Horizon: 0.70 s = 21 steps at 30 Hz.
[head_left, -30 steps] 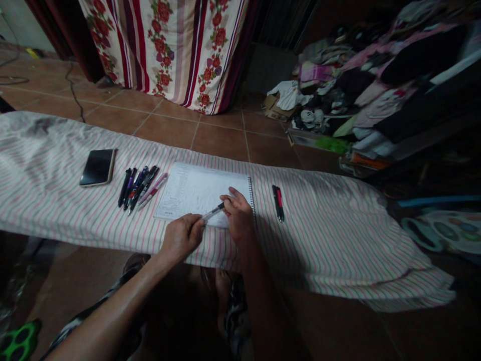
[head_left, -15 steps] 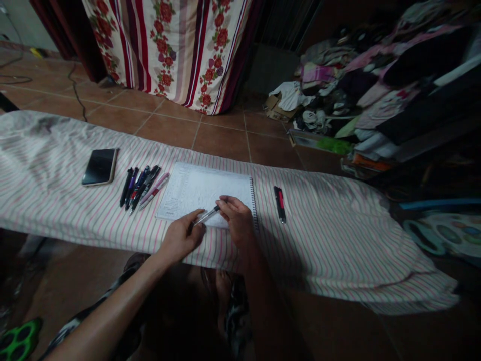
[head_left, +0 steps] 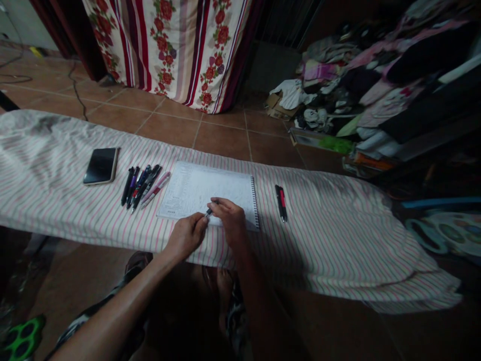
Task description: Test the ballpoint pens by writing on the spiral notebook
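Observation:
A pen (head_left: 209,212) is pinched between my two hands above the front part of a spiral notebook (head_left: 210,180). My left hand (head_left: 187,233) is closed around one end, hiding most of the barrel. My right hand (head_left: 232,216) has its fingers closed on the pen's dark end. The notebook lies on the striped cloth with its coil on the right. To its left is a bunch of several pens (head_left: 141,188), dark ones and a pink one. Two pens (head_left: 280,203), black and black with red, lie to the right of the notebook.
A phone (head_left: 100,166) lies at the left on the striped cloth (head_left: 330,225) covering the long table. Behind it hangs a floral curtain (head_left: 188,55) over the tiled floor (head_left: 221,138). Piled clothes (head_left: 323,75) are at the back right.
My right hand has moved left, closer to my left hand. The clear barrel that showed between them is now mostly covered, leaving the dark end visible.

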Tool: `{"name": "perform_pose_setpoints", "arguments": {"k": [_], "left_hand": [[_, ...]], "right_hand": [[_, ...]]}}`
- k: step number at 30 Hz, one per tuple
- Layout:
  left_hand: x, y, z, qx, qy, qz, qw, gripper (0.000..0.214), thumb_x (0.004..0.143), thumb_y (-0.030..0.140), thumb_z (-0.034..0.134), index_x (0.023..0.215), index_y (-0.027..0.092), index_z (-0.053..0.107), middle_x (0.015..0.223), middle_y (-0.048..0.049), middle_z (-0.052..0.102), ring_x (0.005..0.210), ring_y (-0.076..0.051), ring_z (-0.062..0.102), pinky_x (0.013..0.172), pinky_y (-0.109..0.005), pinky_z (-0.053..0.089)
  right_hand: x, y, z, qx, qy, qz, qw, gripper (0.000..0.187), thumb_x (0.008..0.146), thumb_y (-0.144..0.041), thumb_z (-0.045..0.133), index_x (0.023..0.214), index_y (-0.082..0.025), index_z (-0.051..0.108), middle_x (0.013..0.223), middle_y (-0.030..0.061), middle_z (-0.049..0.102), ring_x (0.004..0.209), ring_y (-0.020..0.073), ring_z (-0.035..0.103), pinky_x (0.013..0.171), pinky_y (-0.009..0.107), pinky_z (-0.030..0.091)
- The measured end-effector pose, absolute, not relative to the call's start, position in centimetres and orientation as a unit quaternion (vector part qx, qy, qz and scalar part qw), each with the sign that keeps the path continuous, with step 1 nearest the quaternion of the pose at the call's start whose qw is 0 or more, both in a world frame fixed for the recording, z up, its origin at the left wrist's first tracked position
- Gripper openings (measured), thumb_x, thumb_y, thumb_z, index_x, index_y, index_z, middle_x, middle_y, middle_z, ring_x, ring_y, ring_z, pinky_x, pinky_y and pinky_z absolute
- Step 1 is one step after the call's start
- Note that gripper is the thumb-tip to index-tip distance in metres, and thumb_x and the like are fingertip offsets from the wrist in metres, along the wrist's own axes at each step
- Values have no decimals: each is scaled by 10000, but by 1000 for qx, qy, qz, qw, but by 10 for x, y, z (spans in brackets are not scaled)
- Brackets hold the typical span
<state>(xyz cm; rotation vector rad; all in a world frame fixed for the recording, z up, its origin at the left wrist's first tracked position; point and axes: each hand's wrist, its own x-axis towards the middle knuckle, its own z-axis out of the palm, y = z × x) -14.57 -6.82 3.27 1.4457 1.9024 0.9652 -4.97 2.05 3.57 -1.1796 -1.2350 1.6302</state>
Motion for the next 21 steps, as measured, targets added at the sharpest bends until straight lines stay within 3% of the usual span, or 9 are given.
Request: {"name": "perform_pose_setpoints", "arguments": {"k": [9,13,21], "left_hand": [[-145,-67,37,537,725,333,275,292,870,313,336,702,187,538,566,12,522,554,-125,500,551,-225,323],[-144,-74,35,542,727,301,296,290,863,323,347,663,190,510,542,15,498,544,-125,487,538,-224,303],[-141,-67,27,507,717,374,298,309,865,376,345,656,196,484,546,31,441,550,-121,443,538,-222,306]], "right_hand": [[-51,23,36,-473,-442,643,409,222,577,-268,667,757,-138,672,649,42,689,645,151,625,610,263,462],[-37,44,29,-502,-399,582,500,268,604,-290,645,830,-146,659,714,36,697,698,138,633,613,240,468],[-42,39,28,-487,-427,621,442,310,633,-297,656,906,-155,621,784,51,709,745,140,651,654,241,503]]}}
